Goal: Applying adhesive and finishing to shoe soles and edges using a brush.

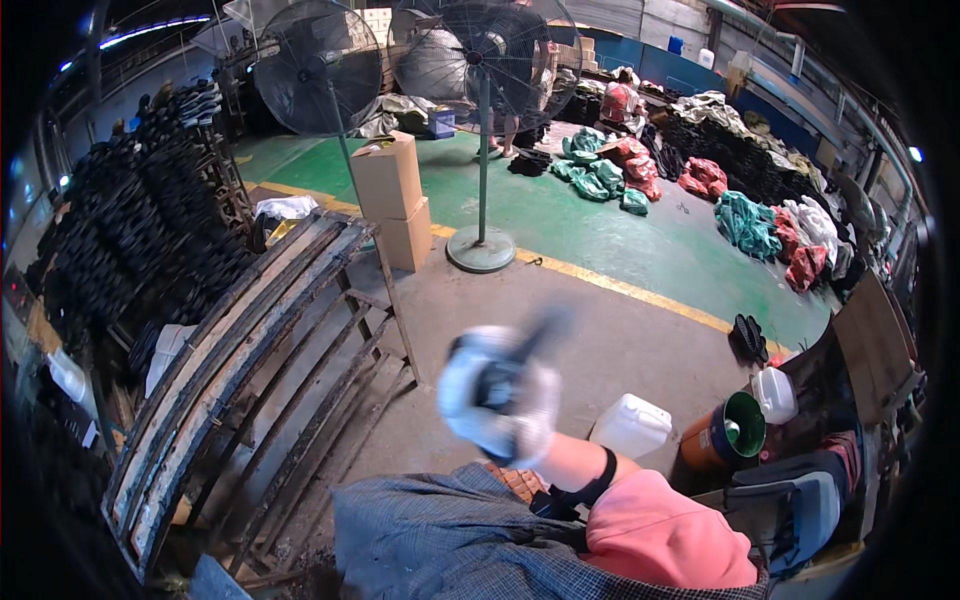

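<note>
From the lower right comes my right arm in a pink sleeve with a black band at the wrist. My right hand (pixel 538 405), in a white glove, is raised near the middle of the view and smeared by motion. It appears closed around a dark elongated thing (pixel 497 383), whose blurred end points up and to the right; its kind cannot be made out. A bluish-white patch shows on the left side of the grip. My left hand cannot be made out. Below the glove spreads a dark checked cloth (pixel 430 530) over my front.
A rusty metal rack (pixel 290 290) curves along the left, beside dark stacked pieces (pixel 140 220). Ahead stand cardboard boxes (pixel 388 180) and a pedestal fan (pixel 482 250). At right are a white jug (pixel 632 425) and an orange-and-green bucket (pixel 700 445). Farther off, people (pixel 622 100) are near coloured sacks (pixel 590 175).
</note>
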Available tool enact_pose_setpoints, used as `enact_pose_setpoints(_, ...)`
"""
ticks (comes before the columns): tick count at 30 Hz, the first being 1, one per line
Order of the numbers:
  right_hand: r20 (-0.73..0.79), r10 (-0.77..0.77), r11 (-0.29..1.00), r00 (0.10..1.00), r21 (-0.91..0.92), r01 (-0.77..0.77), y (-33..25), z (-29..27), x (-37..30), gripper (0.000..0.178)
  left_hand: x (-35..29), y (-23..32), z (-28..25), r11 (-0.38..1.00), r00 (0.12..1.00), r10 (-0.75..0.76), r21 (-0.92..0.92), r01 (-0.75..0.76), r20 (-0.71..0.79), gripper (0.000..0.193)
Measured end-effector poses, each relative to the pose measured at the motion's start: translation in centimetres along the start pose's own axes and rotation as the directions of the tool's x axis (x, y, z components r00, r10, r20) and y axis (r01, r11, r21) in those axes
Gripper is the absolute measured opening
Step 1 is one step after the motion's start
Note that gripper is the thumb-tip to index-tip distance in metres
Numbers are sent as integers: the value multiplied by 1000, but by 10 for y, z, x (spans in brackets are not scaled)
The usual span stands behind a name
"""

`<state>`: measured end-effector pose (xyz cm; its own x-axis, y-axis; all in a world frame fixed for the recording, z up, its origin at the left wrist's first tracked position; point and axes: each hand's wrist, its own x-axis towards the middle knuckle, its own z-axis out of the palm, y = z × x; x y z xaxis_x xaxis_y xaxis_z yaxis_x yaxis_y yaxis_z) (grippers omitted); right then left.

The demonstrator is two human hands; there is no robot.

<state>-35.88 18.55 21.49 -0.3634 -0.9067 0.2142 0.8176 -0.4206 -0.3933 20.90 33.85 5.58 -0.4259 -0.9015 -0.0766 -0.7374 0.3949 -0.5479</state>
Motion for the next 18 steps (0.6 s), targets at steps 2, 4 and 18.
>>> enact_pose_setpoints(2, 588, -166, 437, 792, -676, 594, -52, 26, -7, 30, 1, 1, -3, 1000, 1000, -2, 0, 2, 6, 61)
enact_pose_setpoints(4, 254, 171, -101, 952, -957, 273, -79, 87, -25, 39, -22, 10, -12, 998, 997, -64, 18, 64, 51, 61)
enact_pose_setpoints(18, 863, -325, 914, 386, 182, 362, -46, 110, -22, 21, -83, -13, -46, 997, 982, -62, 56, 53, 179, 61)
